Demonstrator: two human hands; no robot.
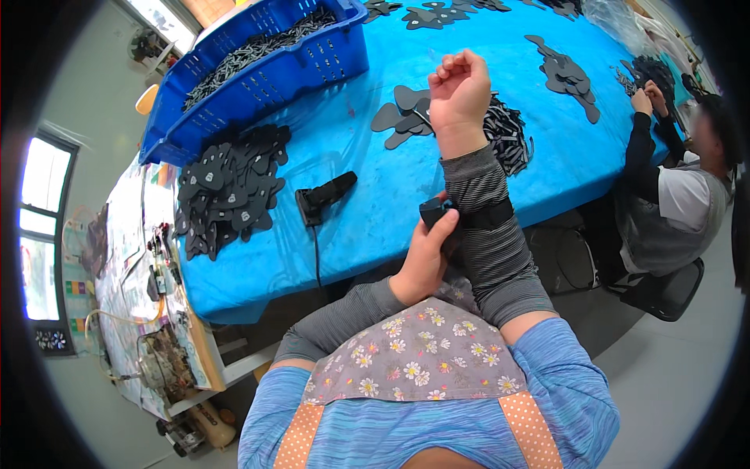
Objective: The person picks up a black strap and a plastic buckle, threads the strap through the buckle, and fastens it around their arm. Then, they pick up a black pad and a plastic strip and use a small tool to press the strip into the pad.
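Observation:
My right forearm is raised over the table, with a black strap [488, 216] around its striped grey sleeve. At the strap's side sits a small black box-shaped device [434, 211], pinched by my left hand [426, 254], thumb on its face. My right hand [459, 92] is turned palm up, its fingers curled in and nothing visible in them. Beneath and beside it lie a pile of thin dark strips [508, 137] and several flat dark rounded pieces [406, 117]. A similar black device with a strap and cable [316, 199] rests on the table to the left.
A blue crate [258, 98] full of small dark strips stands at the far left of the blue-covered table [375, 211]. Before it is a heap of flat black pieces [230, 187]. More pieces [566, 74] lie at the right, where a seated co-worker [680, 187] handles small parts.

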